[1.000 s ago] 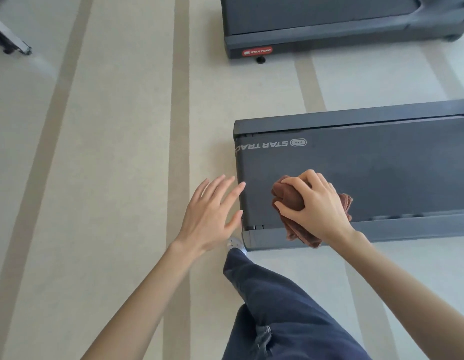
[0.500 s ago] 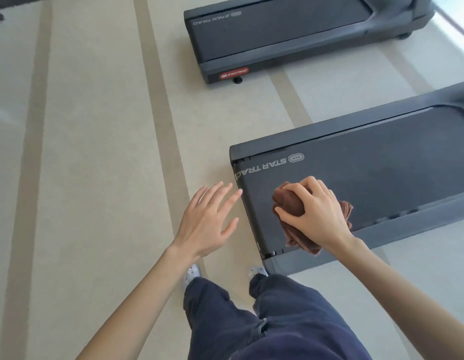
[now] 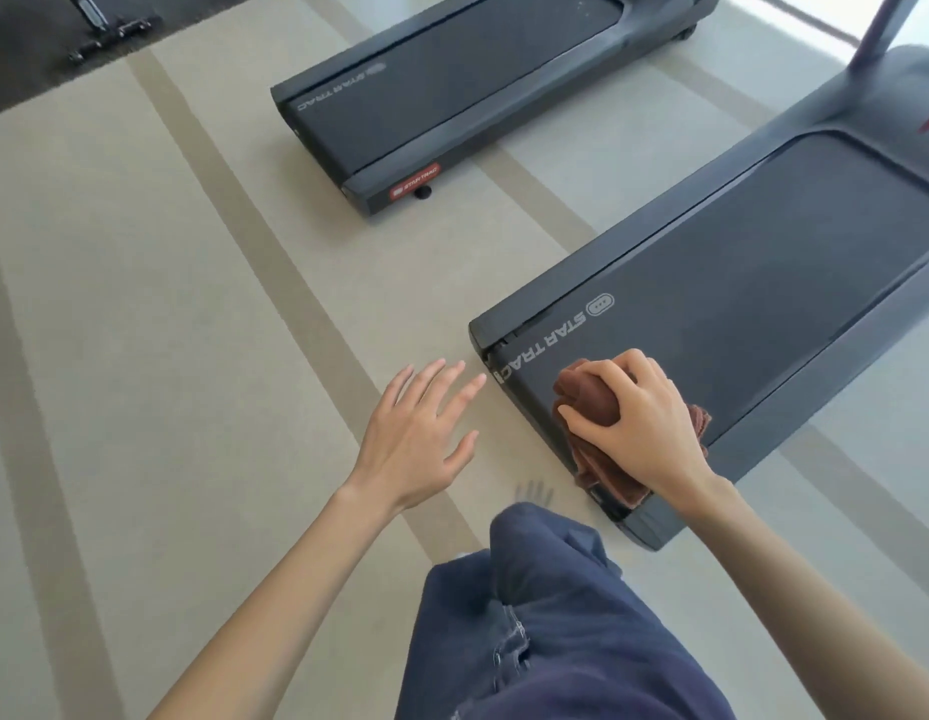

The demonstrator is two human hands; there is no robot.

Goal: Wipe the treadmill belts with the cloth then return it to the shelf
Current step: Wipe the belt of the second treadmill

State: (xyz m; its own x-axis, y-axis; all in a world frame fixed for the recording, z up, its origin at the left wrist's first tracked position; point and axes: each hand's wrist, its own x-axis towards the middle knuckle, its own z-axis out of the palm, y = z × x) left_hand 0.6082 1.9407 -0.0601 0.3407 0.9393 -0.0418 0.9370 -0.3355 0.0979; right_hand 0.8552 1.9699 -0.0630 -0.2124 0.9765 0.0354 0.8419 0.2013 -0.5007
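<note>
A brown cloth [image 3: 589, 402] lies bunched on the rear end of the near treadmill belt [image 3: 753, 272], by the STAR TRAC lettering. My right hand [image 3: 633, 423] grips the cloth from above, fingers curled round its top fold, and hides most of it. My left hand [image 3: 420, 433] hovers over the floor just left of the treadmill's rear edge, fingers spread and straight, holding nothing. A second treadmill belt [image 3: 467, 75] lies farther away, at the upper middle.
Beige floor [image 3: 166, 330] with darker stripes spreads to the left. My knee in dark blue trousers [image 3: 545, 615] fills the bottom centre, close to the near treadmill's corner. A machine base [image 3: 106, 28] stands on dark carpet at the top left. The near treadmill's upright [image 3: 878, 28] rises at top right.
The view has swung and tilted, bringing the far treadmill and the near one's upright into sight. My right hand keeps the cloth at the belt's rear end. The left hand stays spread.
</note>
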